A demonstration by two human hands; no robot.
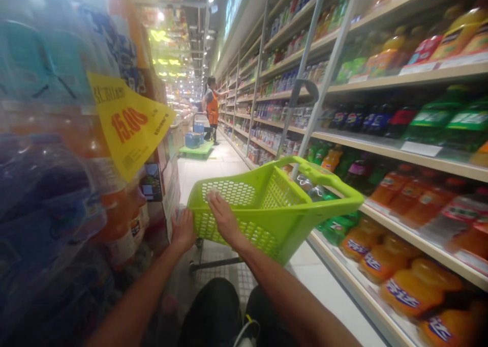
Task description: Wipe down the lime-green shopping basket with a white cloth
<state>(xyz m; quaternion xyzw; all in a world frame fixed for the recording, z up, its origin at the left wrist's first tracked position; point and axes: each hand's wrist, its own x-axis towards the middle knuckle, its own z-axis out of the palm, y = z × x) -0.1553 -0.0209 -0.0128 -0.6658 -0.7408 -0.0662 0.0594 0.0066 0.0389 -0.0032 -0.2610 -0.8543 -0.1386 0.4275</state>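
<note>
A lime-green plastic shopping basket (267,204) on wheels stands in a shop aisle in front of me, its handle pole rising up to the right. My left hand (183,230) grips the basket's near left corner, fingers curled round the edge. My right hand (221,215) lies over the near rim, fingers hooked into the basket. The basket's inside shows nothing I can make out.
Shelves of soft-drink bottles (400,118) run along the right. Wrapped bottle packs with a yellow price sign (127,123) stand close on the left. Far down the aisle a person in an orange vest (211,108) stands beside a green flat trolley (196,148).
</note>
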